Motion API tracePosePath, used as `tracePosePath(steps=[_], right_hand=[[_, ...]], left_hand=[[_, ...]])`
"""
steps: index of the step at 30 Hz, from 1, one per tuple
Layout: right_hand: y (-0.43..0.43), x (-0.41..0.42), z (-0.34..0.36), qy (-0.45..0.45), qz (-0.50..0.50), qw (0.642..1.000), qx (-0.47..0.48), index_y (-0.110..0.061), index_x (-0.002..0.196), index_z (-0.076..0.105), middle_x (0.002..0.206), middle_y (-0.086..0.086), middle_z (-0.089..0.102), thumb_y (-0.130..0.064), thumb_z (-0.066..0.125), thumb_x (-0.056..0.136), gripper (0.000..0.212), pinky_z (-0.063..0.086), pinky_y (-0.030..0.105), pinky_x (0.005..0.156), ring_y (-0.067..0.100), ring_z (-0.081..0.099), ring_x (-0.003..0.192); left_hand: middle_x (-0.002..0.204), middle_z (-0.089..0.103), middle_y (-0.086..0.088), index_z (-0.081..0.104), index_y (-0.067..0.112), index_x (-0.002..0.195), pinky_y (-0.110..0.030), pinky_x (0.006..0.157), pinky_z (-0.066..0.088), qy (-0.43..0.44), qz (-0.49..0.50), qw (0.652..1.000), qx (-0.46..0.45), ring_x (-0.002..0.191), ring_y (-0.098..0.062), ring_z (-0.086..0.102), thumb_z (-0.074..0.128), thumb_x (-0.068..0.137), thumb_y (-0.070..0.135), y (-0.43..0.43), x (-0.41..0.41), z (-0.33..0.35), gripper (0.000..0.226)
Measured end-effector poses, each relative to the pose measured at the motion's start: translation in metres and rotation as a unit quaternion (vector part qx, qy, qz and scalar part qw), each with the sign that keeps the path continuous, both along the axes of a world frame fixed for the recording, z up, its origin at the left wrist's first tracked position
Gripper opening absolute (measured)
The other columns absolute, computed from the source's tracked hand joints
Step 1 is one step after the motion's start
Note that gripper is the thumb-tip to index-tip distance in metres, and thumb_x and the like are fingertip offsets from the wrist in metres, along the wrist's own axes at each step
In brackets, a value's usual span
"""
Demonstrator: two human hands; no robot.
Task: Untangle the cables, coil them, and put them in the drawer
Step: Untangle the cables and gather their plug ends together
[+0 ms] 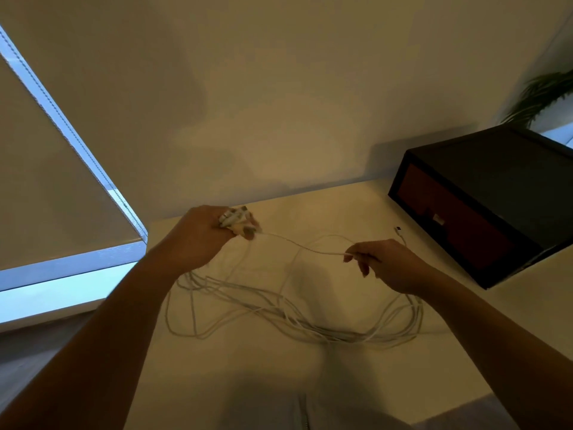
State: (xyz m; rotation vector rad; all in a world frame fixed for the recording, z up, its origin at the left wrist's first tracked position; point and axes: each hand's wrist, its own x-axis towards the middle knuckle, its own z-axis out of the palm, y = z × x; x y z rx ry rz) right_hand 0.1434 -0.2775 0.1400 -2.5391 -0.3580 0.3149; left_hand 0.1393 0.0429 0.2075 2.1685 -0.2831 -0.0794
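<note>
Left hand (203, 235) grips a bunch of plugs (235, 219), right hand (383, 262) pinches one white cable (305, 248) above the tangle (279, 308) on the bench (248, 383).

Left hand (203, 234): raised above the far left of the table, fingers curled round a bunch of white connector ends.
Right hand (383, 262): to the right, pinching one white strand that runs across to the left hand.
Cables (279, 308): white, in loose tangled loops on the table between and beneath both forearms.
Table (248, 377): pale top, against the wall.
Drawer box (483, 209): dark, far right, reddish drawer front closed.
Loose plug (398, 230): on the table, near the drawer box.
</note>
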Motion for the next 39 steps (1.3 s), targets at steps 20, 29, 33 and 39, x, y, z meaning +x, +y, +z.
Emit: tracePosePath(steps=[20,29,33,39], right_hand=[[0.175,-0.022,0.064,0.001,0.261,0.936,0.236,-0.025,0.122,0.052,0.12,-0.006,0.056,-0.03,0.075,0.08,0.048,0.045,0.013,0.081,-0.004,0.052,0.097],[0.16,-0.002,0.037,-0.099,0.173,0.977,0.08,-0.022,0.068,0.048,0.062,-0.01,0.044,-0.041,0.051,0.096,0.034,0.03,0.023,0.052,0.007,0.043,0.056],[0.155,0.003,0.03,-0.119,0.155,0.98,0.036,-0.02,0.079,0.059,0.067,-0.006,0.052,-0.042,0.049,0.096,0.03,0.035,0.031,0.056,0.016,0.049,0.063],[0.129,0.016,0.007,-0.122,0.104,0.986,-0.037,-0.017,0.08,0.051,0.066,0.001,0.049,-0.042,0.041,0.099,0.034,0.037,0.036,0.059,0.024,0.049,0.066]], left_hand=[[0.047,0.019,0.004,0.023,0.022,0.056,-0.016,0.038,0.015,0.082,0.094,0.911,-0.394,0.039,-0.009,0.015,0.045,0.092,0.049,-0.038,-0.029,0.061,0.05],[0.042,0.021,0.006,0.026,0.024,0.048,-0.019,0.038,0.014,0.007,0.139,0.898,-0.418,0.036,-0.007,0.016,0.046,0.096,0.045,-0.013,-0.025,0.079,0.056],[0.042,0.022,0.006,0.028,0.024,0.049,-0.016,0.039,0.016,-0.01,0.144,0.895,-0.423,0.035,-0.007,0.018,0.046,0.097,0.041,-0.016,-0.025,0.074,0.054],[0.043,0.021,0.009,0.028,0.024,0.049,-0.015,0.036,0.016,-0.06,0.168,0.859,-0.481,0.036,-0.006,0.016,0.046,0.097,0.043,-0.002,-0.027,0.096,0.055]])
